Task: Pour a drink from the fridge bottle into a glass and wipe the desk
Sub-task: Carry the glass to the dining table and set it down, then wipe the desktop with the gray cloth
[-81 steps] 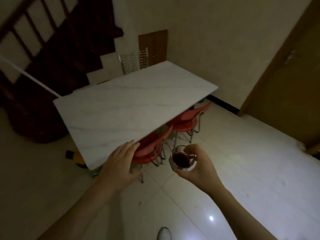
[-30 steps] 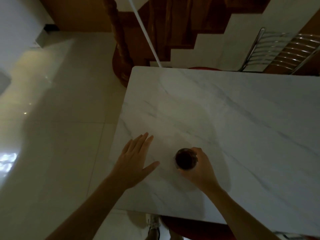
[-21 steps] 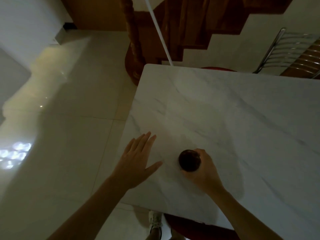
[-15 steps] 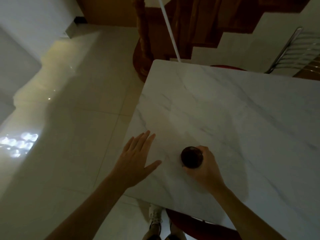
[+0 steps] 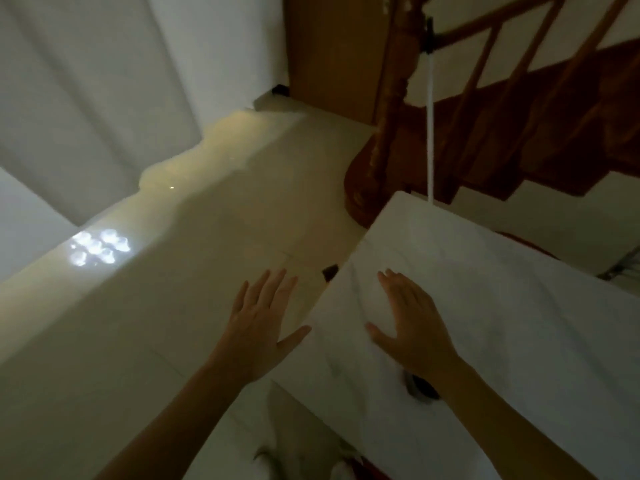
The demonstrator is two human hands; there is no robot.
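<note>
The glass [image 5: 420,388] with dark red drink stands on the white marble table [image 5: 519,323], near its front edge, mostly hidden under my right wrist. My right hand [image 5: 412,323] hovers flat and open above the table's left part, just beyond the glass, holding nothing. My left hand [image 5: 261,323] is spread open over the floor, left of the table's edge, empty too. No bottle and no cloth are in view.
A wooden staircase with a turned newel post [image 5: 391,98] rises behind the table's far corner, and a white pole [image 5: 430,133] leans there. Glossy pale floor tiles [image 5: 173,306] stretch to the left, up to white walls. My shoes [image 5: 266,462] show below.
My right hand let go of the glass, which now stands on the table, and moved forward past it. The view swung left toward the floor; my left hand left the table edge.
</note>
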